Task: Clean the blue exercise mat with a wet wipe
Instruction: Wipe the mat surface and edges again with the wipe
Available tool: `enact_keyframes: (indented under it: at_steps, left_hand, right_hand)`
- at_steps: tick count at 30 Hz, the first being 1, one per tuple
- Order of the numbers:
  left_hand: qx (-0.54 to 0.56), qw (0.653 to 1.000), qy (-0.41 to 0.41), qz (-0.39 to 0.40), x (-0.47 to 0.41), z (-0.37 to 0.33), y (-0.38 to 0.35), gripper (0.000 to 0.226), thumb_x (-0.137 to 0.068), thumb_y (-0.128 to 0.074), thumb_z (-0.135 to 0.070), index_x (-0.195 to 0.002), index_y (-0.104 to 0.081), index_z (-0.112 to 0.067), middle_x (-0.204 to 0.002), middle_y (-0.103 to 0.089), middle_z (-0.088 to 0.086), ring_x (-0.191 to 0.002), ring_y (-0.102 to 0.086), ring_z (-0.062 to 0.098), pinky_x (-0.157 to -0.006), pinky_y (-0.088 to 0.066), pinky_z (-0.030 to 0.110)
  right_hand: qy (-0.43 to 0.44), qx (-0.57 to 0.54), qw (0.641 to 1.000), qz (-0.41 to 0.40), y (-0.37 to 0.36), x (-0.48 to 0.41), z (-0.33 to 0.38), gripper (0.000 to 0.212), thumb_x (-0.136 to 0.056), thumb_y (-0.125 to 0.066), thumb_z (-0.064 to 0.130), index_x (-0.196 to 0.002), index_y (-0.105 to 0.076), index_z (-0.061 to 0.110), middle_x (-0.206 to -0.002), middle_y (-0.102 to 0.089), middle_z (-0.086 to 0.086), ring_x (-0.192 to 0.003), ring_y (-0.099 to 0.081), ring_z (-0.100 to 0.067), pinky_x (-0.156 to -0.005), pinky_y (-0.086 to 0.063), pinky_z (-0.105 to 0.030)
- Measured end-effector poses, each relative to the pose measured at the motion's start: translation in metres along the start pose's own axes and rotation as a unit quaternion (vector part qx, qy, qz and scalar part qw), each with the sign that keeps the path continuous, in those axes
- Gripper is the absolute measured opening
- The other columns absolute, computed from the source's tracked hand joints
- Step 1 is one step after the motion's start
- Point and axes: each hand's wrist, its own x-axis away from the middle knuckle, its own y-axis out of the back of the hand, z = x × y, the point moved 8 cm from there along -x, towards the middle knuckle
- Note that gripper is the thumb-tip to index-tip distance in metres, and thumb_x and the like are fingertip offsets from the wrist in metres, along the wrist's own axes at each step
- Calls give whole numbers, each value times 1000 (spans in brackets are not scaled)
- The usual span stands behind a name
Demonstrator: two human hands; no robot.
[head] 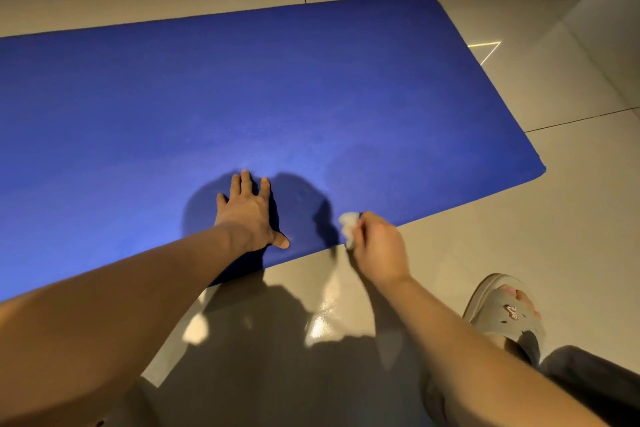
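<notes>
The blue exercise mat (263, 94) lies flat on the tiled floor and fills most of the view. My left hand (247, 215) presses palm-down on the mat near its front edge, fingers straight and spread. My right hand (375, 246) grips a crumpled white wet wipe (348, 227) at the mat's front edge, just right of my left hand. The wipe sticks out from the left side of my curled fingers.
Beige floor tiles (540, 218) surround the mat. My foot in a grey slipper (507, 310) stands at the lower right, close to the mat's right end. A wall base (609, 3) runs along the upper right.
</notes>
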Motion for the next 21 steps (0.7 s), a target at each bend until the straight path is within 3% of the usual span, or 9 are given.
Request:
enact_keyframes:
  at_steps: [3, 7, 11, 14, 16, 18, 21]
  left_hand:
    - [-5, 1000, 0, -5, 0, 1, -2, 138, -70, -77, -74, -163, 9, -20, -167, 20, 17, -155, 18, 35, -124, -11, 60]
    - [-3, 1000, 0, 1, -1, 0, -3, 138, -70, -78, -72, -163, 9, -19, -167, 21, 17, -155, 19, 36, -124, -10, 61]
    - [-10, 1000, 1, 1, 0, -1, -1, 138, -70, -78, -72, -163, 8, -18, -167, 19, 18, -155, 17, 37, -124, -11, 61]
    - [-8, 1000, 0, 3, -1, -1, -2, 139, -69, -79, -72, -163, 7, -17, -167, 19, 19, -155, 17, 38, -123, -12, 62]
    - [-7, 1000, 0, 3, 0, -1, -1, 139, -69, -79, -72, -163, 7, -17, -167, 19, 19, -155, 17, 38, -123, -11, 62]
    - [-10, 1000, 2, 4, 0, -2, -1, 139, -69, -79, -72, -163, 7, -17, -167, 18, 19, -155, 17, 38, -123, -11, 62]
    - [-9, 1000, 4, 6, 1, -2, 0, 139, -69, -79, -72, -163, 7, -17, -167, 18, 19, -155, 17, 38, -123, -12, 62]
  right_hand:
    - [-90, 17, 995, -51, 31, -26, -35, 22, -101, -54, 25, -84, -55, 10, -78, -63, -7, -75, -61, -32, -62, -37, -32]
    - [-101, 19, 993, -60, 30, -39, -26, 10, -100, -56, 19, -95, -55, 11, -85, -59, -2, -77, -57, -25, -63, -39, -32]
    - [-68, 76, 993, -66, 30, -37, -12, 9, -97, -57, 10, -105, -54, 11, -96, -57, -6, -76, -57, -32, -63, -44, -38]
    - [-11, 132, 989, -66, 19, -25, -3, 5, -92, -58, 4, -95, -60, 7, -95, -55, -11, -72, -57, -37, -60, -40, -37]
    - [7, 126, 988, -84, 17, -20, -1, 12, -95, -57, 10, -85, -59, 6, -88, -54, -10, -70, -54, -32, -62, -36, -34]
    - [-13, 95, 992, -88, 16, -20, -4, 18, -99, -55, 17, -84, -57, 7, -88, -54, -9, -74, -49, -26, -65, -34, -33]
    - [-27, 53, 996, -60, 2, -17, 12, 13, -94, -55, 10, -82, -55, 12, -88, -55, -8, -76, -49, -28, -66, -34, -33]
